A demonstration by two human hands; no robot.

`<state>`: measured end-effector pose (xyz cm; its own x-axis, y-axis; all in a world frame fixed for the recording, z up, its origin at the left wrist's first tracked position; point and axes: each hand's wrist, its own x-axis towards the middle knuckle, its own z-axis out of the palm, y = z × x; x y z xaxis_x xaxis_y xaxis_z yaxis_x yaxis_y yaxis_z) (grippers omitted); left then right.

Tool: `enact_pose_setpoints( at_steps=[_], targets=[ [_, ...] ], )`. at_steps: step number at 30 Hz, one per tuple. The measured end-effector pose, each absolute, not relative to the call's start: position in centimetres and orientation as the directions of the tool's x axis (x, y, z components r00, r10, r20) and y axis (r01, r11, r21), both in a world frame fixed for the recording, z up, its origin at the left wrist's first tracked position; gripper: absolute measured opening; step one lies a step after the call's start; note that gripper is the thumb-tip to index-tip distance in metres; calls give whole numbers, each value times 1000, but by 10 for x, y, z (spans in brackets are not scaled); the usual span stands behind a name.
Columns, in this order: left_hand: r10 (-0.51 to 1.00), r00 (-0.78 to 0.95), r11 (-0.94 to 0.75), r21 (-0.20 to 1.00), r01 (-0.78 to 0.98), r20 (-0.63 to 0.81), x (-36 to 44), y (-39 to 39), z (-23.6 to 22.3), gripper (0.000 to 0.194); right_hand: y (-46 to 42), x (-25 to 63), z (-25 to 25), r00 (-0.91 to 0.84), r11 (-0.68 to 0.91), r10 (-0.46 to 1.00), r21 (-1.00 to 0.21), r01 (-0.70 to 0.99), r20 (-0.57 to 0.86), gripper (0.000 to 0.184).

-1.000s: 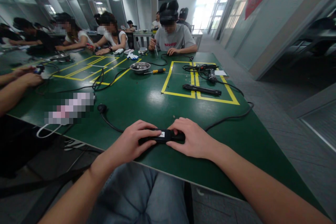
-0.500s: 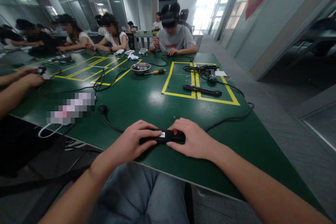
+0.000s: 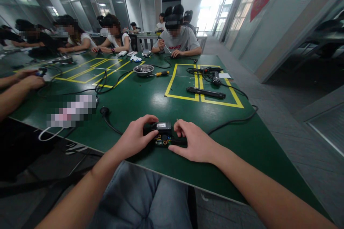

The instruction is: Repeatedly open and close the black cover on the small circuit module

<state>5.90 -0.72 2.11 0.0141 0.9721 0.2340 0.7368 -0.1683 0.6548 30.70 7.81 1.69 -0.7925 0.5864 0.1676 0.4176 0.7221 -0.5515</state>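
Both forearms (image 3: 91, 180) are stretched forward, angled inward — the left hand (image 3: 136, 136) is closed in a pinch, the right hand (image 3: 195, 141) arched, its thumb (image 3: 176, 149) held apart from curled fingers (image 3: 180, 126).

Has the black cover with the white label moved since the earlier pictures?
Yes. The black cover, held by the left hand, has shifted away from the person and slightly left, closer to the yellow tape.
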Motion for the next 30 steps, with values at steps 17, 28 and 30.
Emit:
enact_pose_setpoints(
  at_steps=[17, 28, 30],
  targets=[
    [961, 122, -240, 529, 814, 247, 50, -41, 23, 27, 77, 307, 23, -826, 769, 545, -478, 424, 145, 31],
    [964, 215, -265, 533, 804, 156, 41, -29, 20, 28, 79, 308, 18, -824, 760, 548, -499, 417, 144, 28],
    [965, 217, -263, 532, 805, 148, 40, -28, 21, 28, 79, 307, 17, -819, 749, 558, -506, 428, 132, 28]
  ],
)
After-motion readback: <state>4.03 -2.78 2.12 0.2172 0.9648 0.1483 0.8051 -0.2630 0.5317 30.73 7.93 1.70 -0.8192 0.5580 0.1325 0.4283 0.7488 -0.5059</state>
